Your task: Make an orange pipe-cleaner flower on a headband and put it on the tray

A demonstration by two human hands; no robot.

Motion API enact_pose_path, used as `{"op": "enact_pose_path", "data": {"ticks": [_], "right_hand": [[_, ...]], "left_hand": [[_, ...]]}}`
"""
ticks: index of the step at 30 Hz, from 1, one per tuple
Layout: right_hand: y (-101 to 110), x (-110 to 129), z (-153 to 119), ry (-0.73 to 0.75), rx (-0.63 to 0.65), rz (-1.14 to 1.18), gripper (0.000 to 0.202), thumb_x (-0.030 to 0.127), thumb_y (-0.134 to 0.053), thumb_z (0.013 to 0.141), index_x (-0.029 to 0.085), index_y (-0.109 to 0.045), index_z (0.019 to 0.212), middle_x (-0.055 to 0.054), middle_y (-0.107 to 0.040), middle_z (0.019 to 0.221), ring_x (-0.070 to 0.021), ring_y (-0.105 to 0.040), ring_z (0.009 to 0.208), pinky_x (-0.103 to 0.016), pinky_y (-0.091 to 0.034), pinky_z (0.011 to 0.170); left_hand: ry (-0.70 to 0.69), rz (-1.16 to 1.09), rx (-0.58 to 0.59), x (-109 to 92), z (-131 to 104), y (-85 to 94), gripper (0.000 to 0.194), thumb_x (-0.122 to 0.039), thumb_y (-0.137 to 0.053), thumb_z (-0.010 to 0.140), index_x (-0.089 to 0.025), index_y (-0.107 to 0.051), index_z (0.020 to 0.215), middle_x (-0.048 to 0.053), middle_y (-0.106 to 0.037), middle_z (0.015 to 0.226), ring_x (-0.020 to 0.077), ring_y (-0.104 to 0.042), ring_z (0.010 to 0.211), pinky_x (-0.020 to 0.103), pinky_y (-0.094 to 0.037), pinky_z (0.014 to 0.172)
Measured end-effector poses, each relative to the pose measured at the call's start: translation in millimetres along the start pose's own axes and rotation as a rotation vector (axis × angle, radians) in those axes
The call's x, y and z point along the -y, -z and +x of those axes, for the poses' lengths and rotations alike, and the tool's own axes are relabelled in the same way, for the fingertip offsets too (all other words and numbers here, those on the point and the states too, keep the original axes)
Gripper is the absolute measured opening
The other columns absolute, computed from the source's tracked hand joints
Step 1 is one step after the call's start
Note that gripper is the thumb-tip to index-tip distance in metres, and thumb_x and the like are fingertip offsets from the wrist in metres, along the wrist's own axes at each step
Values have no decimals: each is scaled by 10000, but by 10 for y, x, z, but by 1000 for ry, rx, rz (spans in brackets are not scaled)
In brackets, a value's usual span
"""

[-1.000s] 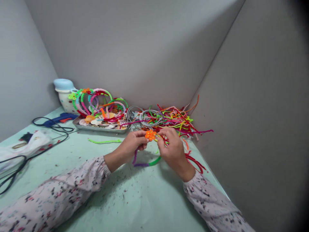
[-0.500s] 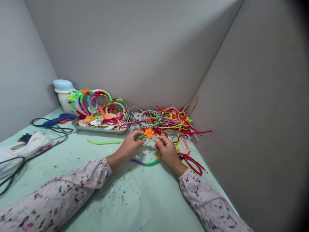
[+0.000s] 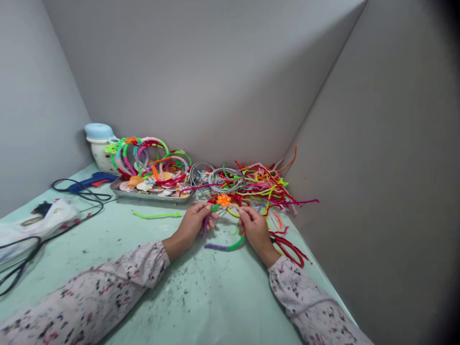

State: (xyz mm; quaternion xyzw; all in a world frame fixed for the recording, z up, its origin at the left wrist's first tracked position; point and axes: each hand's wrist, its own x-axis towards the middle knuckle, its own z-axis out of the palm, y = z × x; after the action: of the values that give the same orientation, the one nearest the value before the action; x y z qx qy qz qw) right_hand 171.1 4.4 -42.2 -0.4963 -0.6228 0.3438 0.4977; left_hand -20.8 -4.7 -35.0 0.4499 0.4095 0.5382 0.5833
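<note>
Between my hands is a headband wrapped in coloured pipe cleaner [image 3: 235, 243], with an orange flower [image 3: 223, 200] at its top. My left hand [image 3: 196, 221] pinches the green part just left of the flower; a purple end hangs below those fingers. On the other side, my right hand [image 3: 254, 229] has thumb and fingertips closed on the band close to the flower. A green and purple length curves down from beneath the right hand. The fingers hide parts of the band.
A metal tray [image 3: 151, 196] holds shells and several finished headbands. Behind my hands lie wire hoops [image 3: 224, 179] and a heap of pipe cleaners [image 3: 266, 179]. A blue glue gun [image 3: 88, 182], black cable [image 3: 95, 207], plastic bag [image 3: 53, 218], lidded cup [image 3: 100, 153] and green pipe cleaner [image 3: 156, 215] lie left.
The view has shifted slightly, so things sit a little lower. The band has turned in my hands, and a purple end now shows under my left fingers.
</note>
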Motion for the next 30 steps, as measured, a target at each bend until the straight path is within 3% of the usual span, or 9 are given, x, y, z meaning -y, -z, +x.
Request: {"op": "enact_pose_path", "data": {"ticks": [5, 10, 15, 20, 26, 30], "right_hand": [[20, -29, 37, -29, -12, 82, 304, 460, -513, 844, 199, -641, 934, 33, -476, 596, -119, -401, 474, -238, -321, 443], [12, -76, 75, -68, 71, 218, 335, 489, -517, 841, 202, -624, 976, 25, -535, 638, -131, -463, 532, -243, -378, 516], [-3, -65, 78, -39, 48, 215, 317, 457, -533, 847, 175, -644, 939, 11, -560, 635, -129, -485, 581, -236, -392, 565], [-9, -67, 57, -32, 63, 206, 299, 441, -539, 845, 167, -651, 893, 23, -518, 587, -121, -462, 543, -231, -385, 525], [-25, -156, 68, -12, 32, 149, 294, 424, -520, 861, 171, -651, 932, 29, -502, 576, -117, -448, 520, -227, -371, 497], [-37, -168, 80, -32, 26, 113, 293, 435, -524, 856, 175, -648, 912, 36, -474, 565, -110, -421, 501, -220, -348, 468]], "left_hand": [[34, -10, 78, 40, 15, 7, 264, -374, -638, 782, -125, -579, 847, 58, -678, 749, 107, -602, 548, 204, -445, 506], [-17, -101, 23, 25, 67, 45, 215, -327, -633, 792, -128, -575, 851, 60, -680, 764, 106, -616, 587, 202, -469, 550], [-38, -156, -26, -32, 91, 66, 280, -308, -665, 754, -141, -579, 963, 57, -676, 810, 121, -623, 612, 222, -474, 571], [-58, -84, -29, -22, 93, 65, 242, -299, -662, 742, -153, -603, 927, 3, -620, 793, 101, -589, 606, 218, -443, 581], [-99, 19, 36, -31, 90, 70, 210, -165, -598, 706, -142, -616, 914, -3, -608, 733, 104, -544, 640, 216, -413, 626], [-78, 131, 4, -62, 108, 50, 212, -169, -636, 669, -125, -602, 874, -11, -597, 680, 100, -508, 600, 209, -383, 582]]}}
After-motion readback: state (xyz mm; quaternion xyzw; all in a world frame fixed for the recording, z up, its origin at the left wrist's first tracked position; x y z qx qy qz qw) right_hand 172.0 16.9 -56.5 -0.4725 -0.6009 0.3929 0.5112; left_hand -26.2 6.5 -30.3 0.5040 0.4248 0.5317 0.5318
